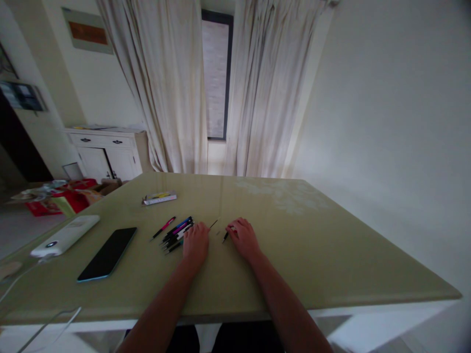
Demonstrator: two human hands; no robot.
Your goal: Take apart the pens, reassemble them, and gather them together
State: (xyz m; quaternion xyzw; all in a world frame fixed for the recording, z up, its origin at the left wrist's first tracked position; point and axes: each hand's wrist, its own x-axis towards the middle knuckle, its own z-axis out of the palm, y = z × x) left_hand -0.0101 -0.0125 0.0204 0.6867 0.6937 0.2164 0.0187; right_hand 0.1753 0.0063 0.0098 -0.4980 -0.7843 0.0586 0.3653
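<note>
My left hand [196, 242] rests on the table, fingers bent down beside a pile of pens [178, 233] in black, blue, purple and white. From its fingertips a thin dark pen refill [213, 224] sticks out to the right; the grip itself is mostly hidden. My right hand [243, 239] has its fingers closed on a short black pen part [225, 237], its tip pointing down at the tabletop. Between the hands lies a tiny part [218, 233], too small to name. A pink and black pen [163, 228] lies apart, left of the pile.
On the left of the table [294, 264] lie a black phone [108, 254] and a white device [66, 236] with a cable. A small box [159, 197] with yellow items on it sits farther back. Beyond are curtains [176, 88], a white cabinet [106, 152] and red bags [75, 196].
</note>
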